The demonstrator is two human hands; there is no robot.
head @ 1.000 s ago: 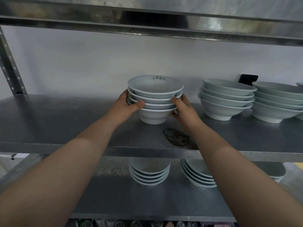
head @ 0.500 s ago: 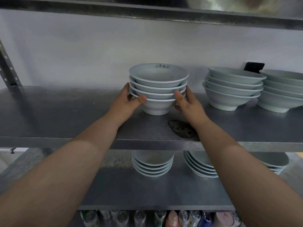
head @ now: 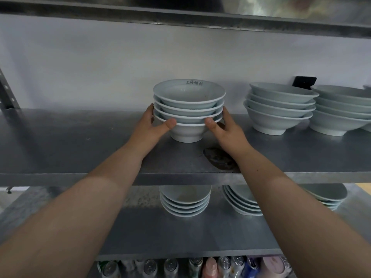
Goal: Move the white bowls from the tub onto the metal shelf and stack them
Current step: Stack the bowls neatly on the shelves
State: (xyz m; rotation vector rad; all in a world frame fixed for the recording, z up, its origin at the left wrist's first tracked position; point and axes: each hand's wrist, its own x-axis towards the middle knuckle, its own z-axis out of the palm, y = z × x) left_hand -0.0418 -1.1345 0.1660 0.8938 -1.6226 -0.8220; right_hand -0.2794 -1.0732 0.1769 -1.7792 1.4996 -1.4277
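A stack of several white bowls [head: 188, 109] stands upright on the metal shelf [head: 80, 141], its foot on the shelf surface near the back wall. My left hand [head: 149, 129] grips the stack's left side, thumb under the lowest rim and fingers behind. My right hand [head: 226, 131] grips the right side the same way. The top bowl carries dark printed characters inside its rim. The tub is out of view.
Two more bowl stacks [head: 279, 109] [head: 341, 111] sit to the right on the same shelf. A dark stain [head: 219, 158] marks the shelf near its front edge. The lower shelf holds more bowl stacks [head: 184, 201]. Bottles and cans [head: 200, 266] line the bottom.
Both hands have pushed the bowl stack farther back on the shelf, away from the stain, and it now stands on the surface. The camera has tilted slightly downward.
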